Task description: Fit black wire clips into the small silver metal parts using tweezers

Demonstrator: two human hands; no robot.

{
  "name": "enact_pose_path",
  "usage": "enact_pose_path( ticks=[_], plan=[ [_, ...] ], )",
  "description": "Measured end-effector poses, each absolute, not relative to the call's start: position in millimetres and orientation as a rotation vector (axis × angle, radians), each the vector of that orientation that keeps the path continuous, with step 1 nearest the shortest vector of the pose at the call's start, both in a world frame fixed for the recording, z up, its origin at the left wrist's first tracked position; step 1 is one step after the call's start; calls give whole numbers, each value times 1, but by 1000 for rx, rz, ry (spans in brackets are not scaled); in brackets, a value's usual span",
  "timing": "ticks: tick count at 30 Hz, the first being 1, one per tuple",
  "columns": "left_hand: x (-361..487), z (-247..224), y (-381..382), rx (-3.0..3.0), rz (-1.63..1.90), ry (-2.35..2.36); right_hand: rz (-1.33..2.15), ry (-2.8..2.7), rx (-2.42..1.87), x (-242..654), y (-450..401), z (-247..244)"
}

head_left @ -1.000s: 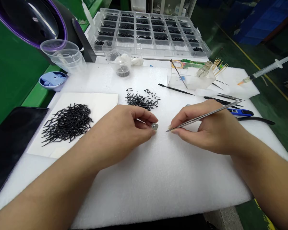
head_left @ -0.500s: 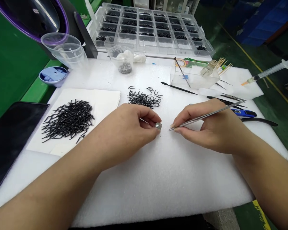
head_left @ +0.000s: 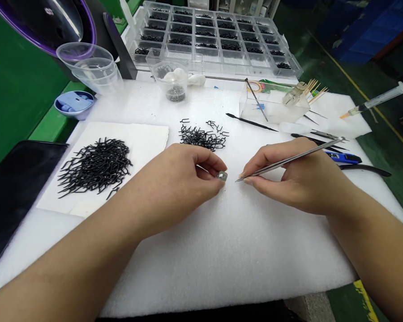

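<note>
Between thumb and fingertips, my left hand [head_left: 174, 185] pinches a small shiny silver-grey metal piece [head_left: 223, 175]. My right hand [head_left: 302, 179] grips metal tweezers [head_left: 309, 151] like a pen, their tips pointing left, a short gap from the metal piece. Whether the tips hold anything is too small to tell. Just beyond my left hand lies a small pile of bent black wire-like pieces [head_left: 201, 137]. A larger heap of similar black pieces [head_left: 96, 167] rests on a white sheet [head_left: 147, 138] to the left.
A divided clear plastic box [head_left: 206, 53] with black pieces stands at the back. Clear cups [head_left: 100, 74], a tub of tiny grey bits [head_left: 175, 93] and a blue bowl [head_left: 74, 105] are nearer. Right are a clear tray [head_left: 272, 112], a blue-handled cutter [head_left: 344, 157] and a syringe [head_left: 378, 99].
The two arms of the tweezers, slightly apart before, now look pressed together. Both hands stay almost in place, and the view has shifted slightly.
</note>
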State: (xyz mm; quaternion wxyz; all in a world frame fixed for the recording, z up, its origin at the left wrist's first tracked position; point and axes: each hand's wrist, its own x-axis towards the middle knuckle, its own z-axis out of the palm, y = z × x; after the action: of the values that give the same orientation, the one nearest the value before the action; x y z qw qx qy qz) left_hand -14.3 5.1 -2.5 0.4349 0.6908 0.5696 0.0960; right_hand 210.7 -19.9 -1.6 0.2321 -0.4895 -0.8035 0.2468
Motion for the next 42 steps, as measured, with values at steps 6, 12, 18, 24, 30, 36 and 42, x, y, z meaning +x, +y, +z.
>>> enact_pose_path(
  ticks=[6, 12, 18, 24, 30, 36, 42],
  plan=[
    [-13, -1, 4, 1731, 235, 1425, 700, -2208, -1361, 210, -20, -1],
    [-12, 1, 5, 1700, 239, 1433, 684, -2235, -1343, 210, -20, -1],
    [-14, -1, 4, 1712, 241, 1411, 661, -2247, -1316, 209, -20, -1],
    [-12, 0, 4, 1721, 252, 1432, 556, -2193, -1248, 209, -24, 3],
    [-9, 2, 2, 1736, 266, 1390, 386, -2152, -1230, 203, -29, 5],
    [-5, 4, 1, 1709, 262, 1405, 394, -2162, -1224, 201, -30, 3],
    [-9, 2, 2, 1729, 255, 1378, 367, -2183, -1233, 201, -30, 3]
  ],
)
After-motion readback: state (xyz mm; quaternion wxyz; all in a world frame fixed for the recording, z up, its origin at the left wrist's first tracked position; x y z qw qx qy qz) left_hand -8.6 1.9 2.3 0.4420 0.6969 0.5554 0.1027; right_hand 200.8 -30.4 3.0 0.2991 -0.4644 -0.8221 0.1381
